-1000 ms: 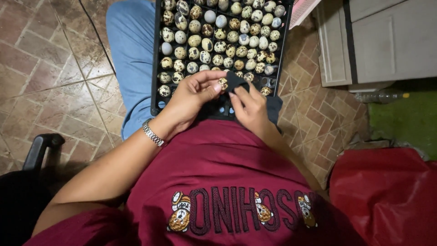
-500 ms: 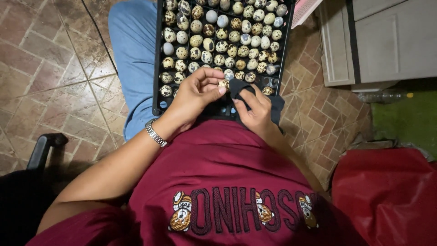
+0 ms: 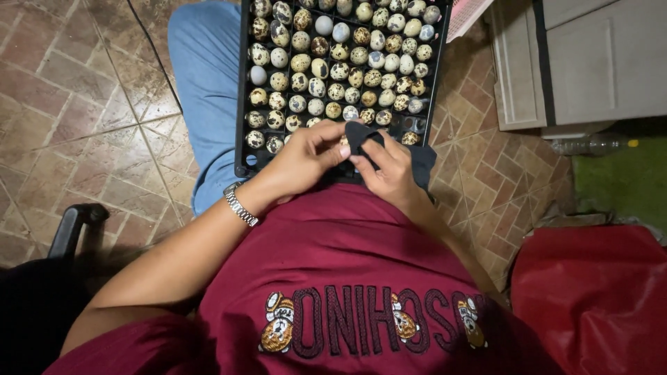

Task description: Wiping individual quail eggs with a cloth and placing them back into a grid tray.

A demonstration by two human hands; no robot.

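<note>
Our left hand [image 3: 299, 163] pinches one speckled egg [image 3: 343, 141] at its fingertips. Touching it, our right hand [image 3: 390, 170] grips a dark cloth [image 3: 419, 161]. The black egg tray [image 3: 241, 149] lies just beyond both hands.

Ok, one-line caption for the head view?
Both hands, left hand and right hand, wipe a speckled egg with dark cloth over the egg tray.

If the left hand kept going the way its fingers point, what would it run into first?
The left hand points toward the right hand; it would likely first meet the dark cloth held there, with an egg apparently between them.
</note>
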